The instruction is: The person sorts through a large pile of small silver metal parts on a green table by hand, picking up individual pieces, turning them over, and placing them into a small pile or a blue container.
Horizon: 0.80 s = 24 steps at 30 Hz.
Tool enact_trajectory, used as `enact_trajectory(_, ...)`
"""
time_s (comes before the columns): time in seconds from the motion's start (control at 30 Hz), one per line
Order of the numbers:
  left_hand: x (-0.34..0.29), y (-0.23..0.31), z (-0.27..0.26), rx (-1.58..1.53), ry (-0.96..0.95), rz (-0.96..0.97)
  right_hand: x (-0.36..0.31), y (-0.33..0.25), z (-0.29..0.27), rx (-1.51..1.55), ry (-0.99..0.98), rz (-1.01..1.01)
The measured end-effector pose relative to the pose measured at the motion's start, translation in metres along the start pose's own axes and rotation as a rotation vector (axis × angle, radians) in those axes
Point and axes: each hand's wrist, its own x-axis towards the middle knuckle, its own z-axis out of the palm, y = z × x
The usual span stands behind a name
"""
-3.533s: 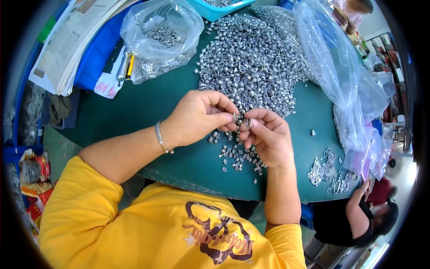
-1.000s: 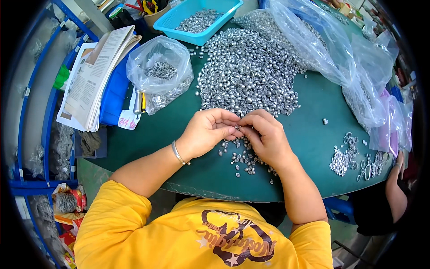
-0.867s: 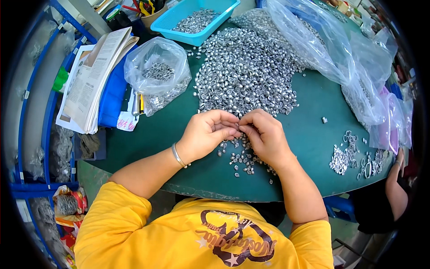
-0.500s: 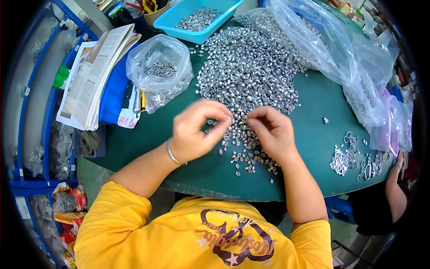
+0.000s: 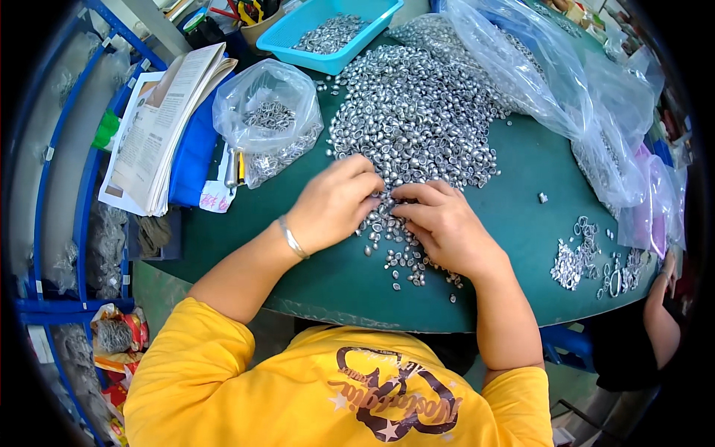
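Observation:
A big heap of small silvery oval metal pieces (image 5: pixel 410 112) spreads over the green table (image 5: pixel 521 261). At its near edge, my left hand (image 5: pixel 333 203), with a silver bangle on the wrist, has its fingers pinched together among the pieces. My right hand (image 5: pixel 448 229) faces it from the other side, fingers curled and tips close together by the same spot. The fingertips of both hands nearly meet, and whatever they hold is too small or hidden to tell. Loose pieces (image 5: pixel 406 261) lie scattered below, between my hands and the table edge.
A blue plastic basket (image 5: pixel 275 37) with more pieces stands at the back. To the left are a clear bag (image 5: pixel 261 97) of metal parts and a stack of papers (image 5: pixel 160 127). Large plastic bags (image 5: pixel 596 127) and small metal piles (image 5: pixel 570 264) lie right, near another person's arm (image 5: pixel 659 320).
My right hand has moved left and turned over, knuckles now up, its fingers reaching toward my left hand. My left hand has tipped down, its fingers now lower at the heap.

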Motion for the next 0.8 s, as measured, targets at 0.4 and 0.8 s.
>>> enact_trajectory(0.4, -0.002, 0.003, 0.013, 0.003, 0.021, 0.019, 0.007, 0.009, 0.007, -0.091, 0.253, 0.037)
enact_trajectory(0.8, -0.011, -0.004, 0.014, -0.084, -0.041, 0.057, -0.002, -0.001, -0.036, 0.288, 0.293, 0.135)
